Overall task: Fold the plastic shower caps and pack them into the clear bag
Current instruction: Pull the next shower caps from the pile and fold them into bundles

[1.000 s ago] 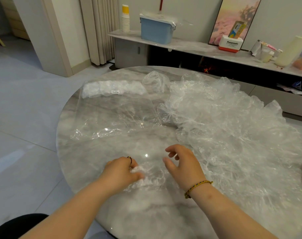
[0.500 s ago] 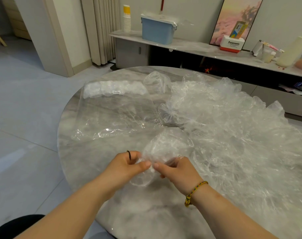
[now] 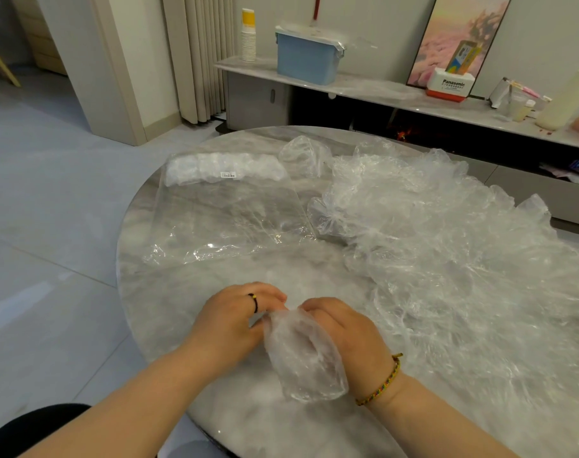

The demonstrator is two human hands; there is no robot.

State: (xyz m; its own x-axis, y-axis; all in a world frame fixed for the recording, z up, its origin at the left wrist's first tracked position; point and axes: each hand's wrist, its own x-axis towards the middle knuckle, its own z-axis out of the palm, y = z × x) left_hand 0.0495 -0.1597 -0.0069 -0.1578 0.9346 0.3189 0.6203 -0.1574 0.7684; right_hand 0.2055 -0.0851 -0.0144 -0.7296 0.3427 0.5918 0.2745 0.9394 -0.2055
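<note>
Both hands meet at the near edge of the bench (image 3: 169, 292), low in the view. The left hand (image 3: 235, 319) has its fingers (image 3: 271, 297) curled in and pinches the top end of one cap (image 3: 304, 361). The right hand (image 3: 344, 332) is curled too, gripping the same cap from the other side. The cap sits between the two hands, bunched into a narrow, rumpled tube that runs from the knuckles back towards the right wrist (how far the fingertips reach under the film cannot be told). A dark ring (image 3: 254, 302) shows on the left hand and a braided bracelet (image 3: 380, 381) on the right wrist.

Beyond the hands, the bag (image 3: 228, 219) lies flat on the bench's left half, its mouth towards the person. A white row of folded caps (image 3: 222, 168) is packed at its far end under a small label. To the right, a big loose pile (image 3: 446, 242) of caps covers the bench out to its far edge, just beside the bag.

Behind, a shelf (image 3: 364, 90) carries a blue box (image 3: 306, 57) and a stack of cups (image 3: 248, 36).
</note>
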